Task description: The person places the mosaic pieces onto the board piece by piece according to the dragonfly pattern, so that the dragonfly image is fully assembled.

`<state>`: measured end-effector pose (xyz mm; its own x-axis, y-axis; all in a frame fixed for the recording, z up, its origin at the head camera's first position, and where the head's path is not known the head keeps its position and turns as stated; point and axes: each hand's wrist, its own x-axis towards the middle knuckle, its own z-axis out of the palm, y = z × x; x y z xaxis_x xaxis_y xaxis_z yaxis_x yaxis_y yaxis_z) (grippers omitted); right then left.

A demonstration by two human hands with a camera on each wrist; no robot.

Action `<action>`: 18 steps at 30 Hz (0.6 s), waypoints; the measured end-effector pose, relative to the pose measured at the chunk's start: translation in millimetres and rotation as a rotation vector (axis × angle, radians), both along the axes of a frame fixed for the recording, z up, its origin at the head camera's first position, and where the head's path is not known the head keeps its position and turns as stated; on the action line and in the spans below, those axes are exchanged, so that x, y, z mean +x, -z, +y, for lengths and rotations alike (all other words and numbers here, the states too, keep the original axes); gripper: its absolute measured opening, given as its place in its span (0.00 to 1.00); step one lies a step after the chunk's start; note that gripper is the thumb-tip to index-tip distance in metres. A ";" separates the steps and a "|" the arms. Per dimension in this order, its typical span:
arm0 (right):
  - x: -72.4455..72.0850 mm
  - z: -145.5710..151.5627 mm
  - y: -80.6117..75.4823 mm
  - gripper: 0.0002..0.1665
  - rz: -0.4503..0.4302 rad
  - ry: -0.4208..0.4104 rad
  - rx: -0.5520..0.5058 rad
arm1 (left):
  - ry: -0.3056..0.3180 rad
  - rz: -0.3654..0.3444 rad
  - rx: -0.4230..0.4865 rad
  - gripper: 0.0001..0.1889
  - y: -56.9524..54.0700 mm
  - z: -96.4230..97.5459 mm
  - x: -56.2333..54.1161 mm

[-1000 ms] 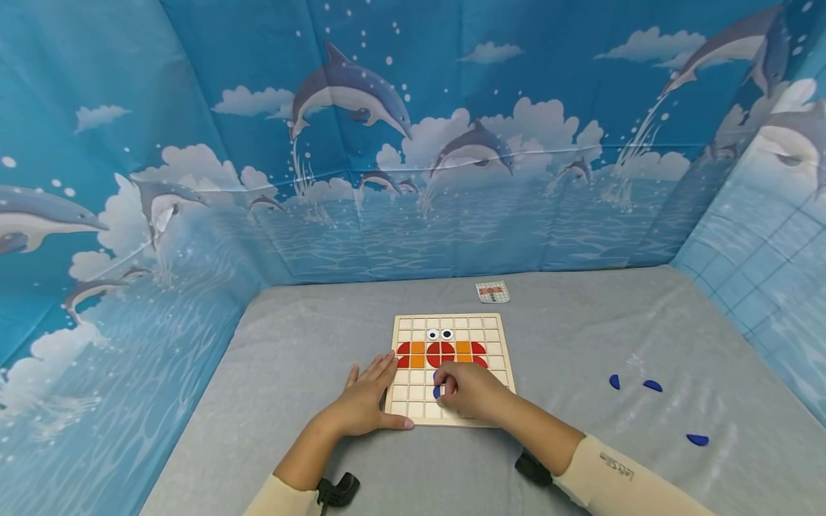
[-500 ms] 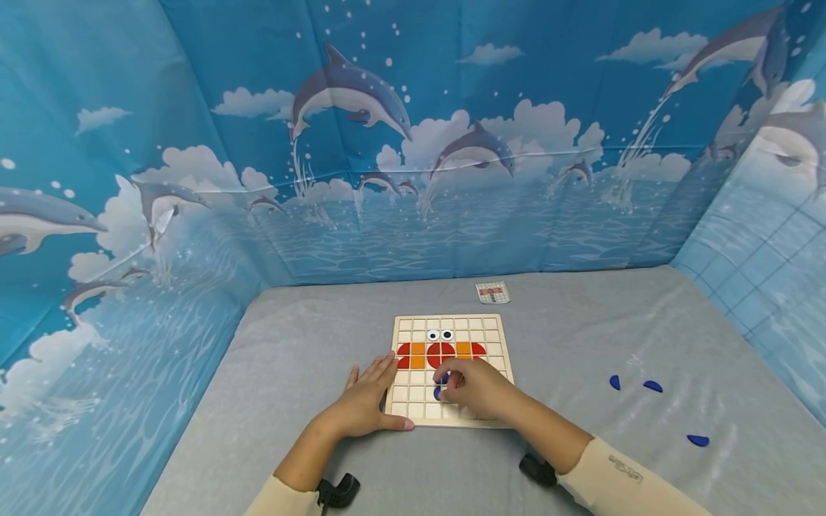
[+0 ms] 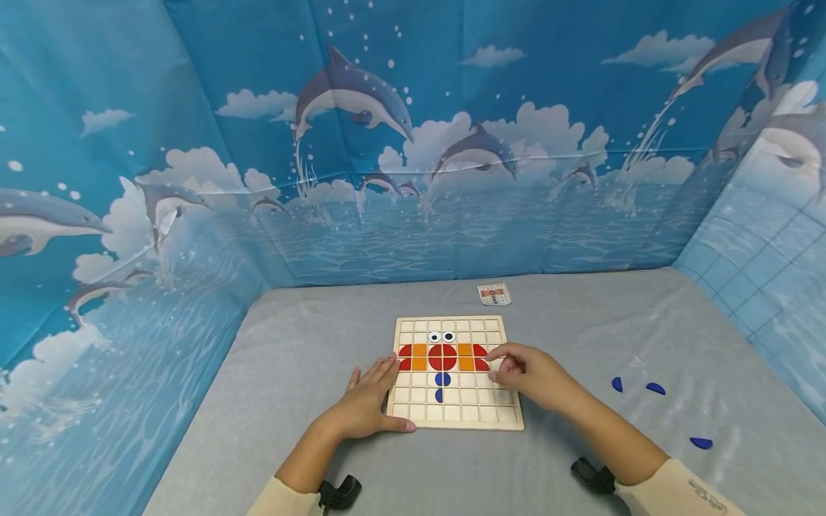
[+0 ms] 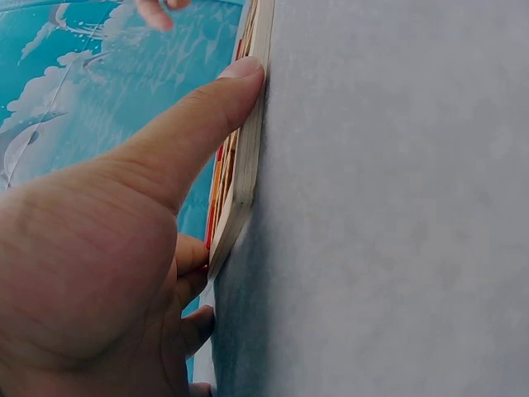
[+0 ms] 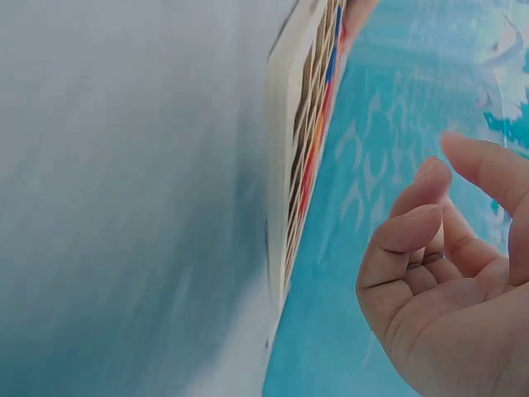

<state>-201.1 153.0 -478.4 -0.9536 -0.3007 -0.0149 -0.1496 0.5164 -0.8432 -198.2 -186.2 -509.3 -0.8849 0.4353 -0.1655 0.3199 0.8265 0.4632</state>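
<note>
A square wooden grid board (image 3: 419,413) lies on the grey cloth. My left hand (image 3: 368,405) rests at its near left corner, thumb along the front edge and fingers straight on the left edge; the left wrist view shows the thumb (image 4: 198,112) touching the rim. Over the board's right side hovers my right hand (image 3: 538,373), fingers loosely bent, nothing between them in the right wrist view. Set in the grid are red rounded pieces (image 3: 442,357), orange squares (image 3: 466,357), two eye pieces (image 3: 442,337) and several blue rounded pieces (image 3: 442,380).
Loose blue curved pieces lie on the right of the cloth: one (image 3: 617,385), another (image 3: 655,388) beside it, and a third (image 3: 701,443) nearer. A small pattern card (image 3: 494,294) lies beyond the board. A dolphin-printed curtain (image 3: 413,215) surrounds the table.
My right hand has lifted off the blue pieces and moved right, uncovering them in the grid. The left hand keeps its place on the board.
</note>
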 end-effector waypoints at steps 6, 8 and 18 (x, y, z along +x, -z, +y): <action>4.8 43.3 -1.7 0.22 -0.004 0.054 0.000 | -0.003 0.000 0.000 0.63 -0.2 0.0 -1.8; 5.8 56.7 -1.9 0.24 -0.020 0.077 0.001 | -0.003 0.003 -0.004 0.63 -0.7 -0.3 -2.6; 10.0 115.6 2.5 0.28 -0.071 0.115 0.024 | 0.007 -0.006 0.000 0.63 -1.6 -1.8 -2.4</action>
<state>-191.1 268.6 -480.9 -0.9781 -0.1878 -0.0897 -0.0283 0.5470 -0.8367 -200.6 -188.0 -507.7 -0.8808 0.4417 -0.1704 0.3232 0.8240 0.4653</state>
